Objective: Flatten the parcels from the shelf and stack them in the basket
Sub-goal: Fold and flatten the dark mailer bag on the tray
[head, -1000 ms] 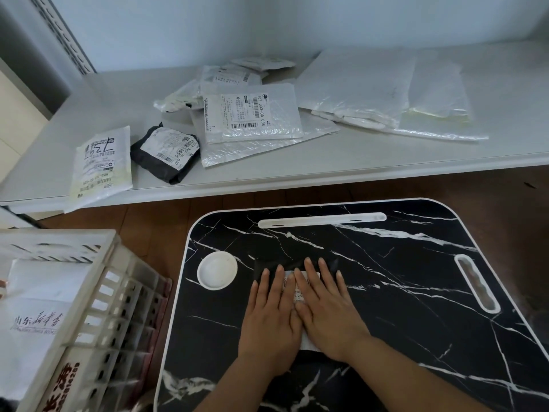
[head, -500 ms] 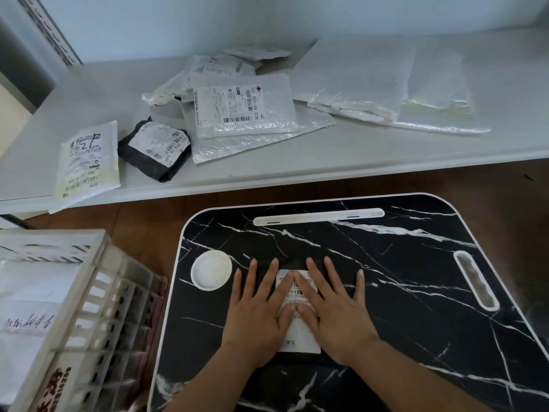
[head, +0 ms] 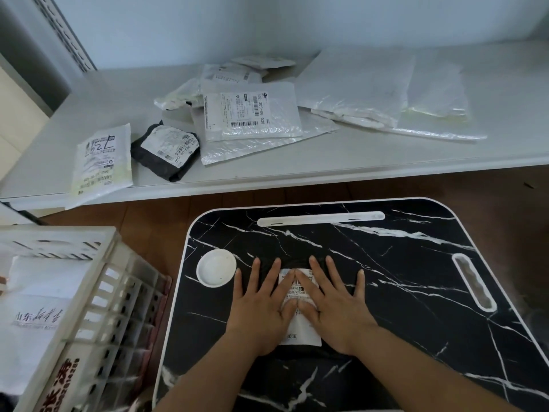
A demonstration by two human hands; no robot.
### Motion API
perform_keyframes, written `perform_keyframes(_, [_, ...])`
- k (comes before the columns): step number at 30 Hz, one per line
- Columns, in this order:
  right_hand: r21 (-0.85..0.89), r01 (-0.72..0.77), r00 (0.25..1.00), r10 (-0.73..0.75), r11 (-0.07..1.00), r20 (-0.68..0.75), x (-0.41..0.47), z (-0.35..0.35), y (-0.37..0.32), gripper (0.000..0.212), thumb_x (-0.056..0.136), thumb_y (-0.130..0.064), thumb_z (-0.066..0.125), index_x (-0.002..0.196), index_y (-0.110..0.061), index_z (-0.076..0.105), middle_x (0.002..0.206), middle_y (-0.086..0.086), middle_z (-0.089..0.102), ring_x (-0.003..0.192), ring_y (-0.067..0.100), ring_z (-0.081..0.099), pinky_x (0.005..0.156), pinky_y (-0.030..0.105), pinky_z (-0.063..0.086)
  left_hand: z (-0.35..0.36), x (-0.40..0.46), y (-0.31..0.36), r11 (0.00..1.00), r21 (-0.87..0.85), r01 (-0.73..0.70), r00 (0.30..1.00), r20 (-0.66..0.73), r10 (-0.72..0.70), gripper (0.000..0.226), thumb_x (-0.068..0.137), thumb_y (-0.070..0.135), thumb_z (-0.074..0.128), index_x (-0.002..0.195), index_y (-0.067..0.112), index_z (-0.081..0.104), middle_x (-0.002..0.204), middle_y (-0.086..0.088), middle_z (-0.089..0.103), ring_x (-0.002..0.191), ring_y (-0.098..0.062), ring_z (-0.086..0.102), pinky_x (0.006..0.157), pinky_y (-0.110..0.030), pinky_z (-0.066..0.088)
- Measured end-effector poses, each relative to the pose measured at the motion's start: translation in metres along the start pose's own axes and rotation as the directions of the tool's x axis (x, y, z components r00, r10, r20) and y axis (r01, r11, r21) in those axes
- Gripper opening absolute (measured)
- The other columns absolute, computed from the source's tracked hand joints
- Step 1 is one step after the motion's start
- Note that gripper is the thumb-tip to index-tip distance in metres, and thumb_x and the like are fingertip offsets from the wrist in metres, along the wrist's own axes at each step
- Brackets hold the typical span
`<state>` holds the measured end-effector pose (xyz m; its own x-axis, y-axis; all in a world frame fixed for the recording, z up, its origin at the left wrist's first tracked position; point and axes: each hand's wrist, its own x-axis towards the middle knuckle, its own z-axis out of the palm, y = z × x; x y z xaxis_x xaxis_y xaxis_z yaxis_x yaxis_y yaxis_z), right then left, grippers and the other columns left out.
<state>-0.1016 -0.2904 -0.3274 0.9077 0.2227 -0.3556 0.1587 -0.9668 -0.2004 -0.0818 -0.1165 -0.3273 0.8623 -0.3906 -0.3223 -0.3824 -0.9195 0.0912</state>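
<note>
A black parcel with a white shipping label (head: 300, 331) lies on the black marble-pattern lap table (head: 416, 292). My left hand (head: 261, 307) and my right hand (head: 332, 304) press flat on it, palms down, fingers spread, index fingertips touching over the label. Neither hand grips anything. On the white shelf (head: 297, 171) behind lie more parcels: a small white one (head: 101, 162) at the left edge, a black one (head: 166, 151), and a pile of bubble mailers (head: 252, 114). The white plastic basket (head: 98, 307) stands at the lower left with a white parcel (head: 35, 316) inside.
Large flat clear bags (head: 386, 93) lie on the shelf's right side. The lap table has a round white cup recess (head: 216, 271), a long slot (head: 320, 219) at its far edge and a handle cut-out (head: 473, 282) on the right. Brown floor shows between shelf and table.
Both hands have slid outward and toward me over the parcel, fingers spreading wider, so more of the white label shows between them.
</note>
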Motion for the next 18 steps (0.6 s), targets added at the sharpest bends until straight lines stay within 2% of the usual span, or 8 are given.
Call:
perform_keyframes(3, [0.022,0.021,0.999,-0.022,1.0,0.026,-0.012,-0.011,-0.001,0.068,0.078,-0.077,-0.003,0.131,-0.052,-0.036,0.14,-0.013,-0.053,0.131,0.016,-0.047,0.105,0.063,-0.021,-0.001,-0.008,-0.004,0.997,-0.058,0.041,0.999,0.002,-0.041,0.06,0.089,0.064,-0.006,0.139,0.04,-0.028,0.152,0.011,-0.032,0.14,-0.023,-0.033,0.116,-0.05,-0.017])
perform_keyframes(5, [-0.035,0.065,0.996,-0.067,0.997,-0.055,-0.022,-0.004,0.0,0.07,0.084,-0.08,0.01,0.136,-0.054,-0.03,0.147,-0.012,-0.046,0.135,0.02,-0.044,0.106,0.058,-0.02,0.001,-0.023,-0.008,1.0,0.014,0.009,0.998,-0.059,-0.008,0.065,0.09,0.065,-0.005,0.149,0.038,-0.012,0.159,0.006,-0.014,0.146,-0.027,-0.017,0.117,-0.051,-0.003])
perform_keyframes(7, [-0.157,0.102,0.983,-0.124,0.982,-0.137,-0.031,0.009,0.0,0.069,0.09,-0.077,0.019,0.15,-0.048,0.001,0.163,-0.004,-0.006,0.148,0.028,-0.01,0.11,0.056,-0.007,0.008,-0.037,-0.011,0.998,0.029,-0.047,0.999,0.013,0.047,0.065,0.096,0.064,0.013,0.152,0.031,0.017,0.158,-0.001,0.023,0.145,-0.03,0.014,0.108,-0.054,0.018])
perform_keyframes(8, [-0.171,0.073,0.991,-0.09,0.983,-0.095,-0.034,0.013,-0.001,0.069,0.09,-0.076,0.022,0.151,-0.044,0.017,0.162,0.0,0.014,0.147,0.03,0.009,0.107,0.059,-0.001,0.011,-0.041,-0.012,0.998,0.026,-0.062,0.997,0.039,0.061,0.065,0.096,0.064,0.018,0.151,0.029,0.023,0.155,-0.003,0.032,0.143,-0.03,0.022,0.104,-0.054,0.022])
perform_keyframes(10, [-0.213,0.032,0.996,-0.049,0.976,-0.071,-0.033,0.022,-0.001,0.069,0.09,-0.075,0.024,0.149,-0.039,0.03,0.158,0.001,0.029,0.143,0.031,0.026,0.101,0.066,0.008,0.019,-0.043,-0.013,0.997,0.031,-0.066,0.997,0.035,0.065,0.067,0.095,0.066,0.021,0.15,0.028,0.024,0.153,-0.004,0.035,0.141,-0.029,0.025,0.103,-0.055,0.023])
perform_keyframes(12, [-0.248,0.025,0.994,-0.05,0.968,-0.096,-0.03,0.028,-0.001,0.069,0.09,-0.075,0.026,0.148,-0.038,0.031,0.156,0.0,0.032,0.14,0.032,0.032,0.097,0.07,0.013,0.015,-0.042,-0.012,0.999,0.003,-0.052,0.997,0.058,0.052,0.073,0.093,0.07,0.016,0.153,0.029,0.012,0.159,-0.005,0.022,0.145,-0.03,0.014,0.108,-0.055,0.017])
perform_keyframes(15, [-0.252,-0.012,0.983,-0.035,0.968,-0.179,-0.024,0.034,0.002,0.07,0.089,-0.076,0.026,0.148,-0.037,0.032,0.153,0.0,0.038,0.136,0.033,0.038,0.089,0.076,0.018,0.008,-0.039,-0.008,0.992,0.07,-0.102,0.993,0.06,0.098,0.072,0.073,0.076,-0.018,0.129,0.04,-0.044,0.147,0.004,-0.043,0.136,-0.024,-0.039,0.113,-0.054,-0.017])
perform_keyframes(18, [-0.236,-0.045,0.981,-0.002,0.971,-0.195,-0.023,0.039,0.001,0.074,0.088,-0.076,0.026,0.15,-0.036,0.026,0.151,0.001,0.041,0.134,0.034,0.039,0.086,0.078,0.02,0.001,-0.038,-0.005,0.992,0.071,-0.106,0.987,0.126,0.097,0.071,0.06,0.077,-0.026,0.115,0.041,-0.053,0.139,0.005,-0.052,0.13,-0.022,-0.046,0.11,-0.056,-0.023])
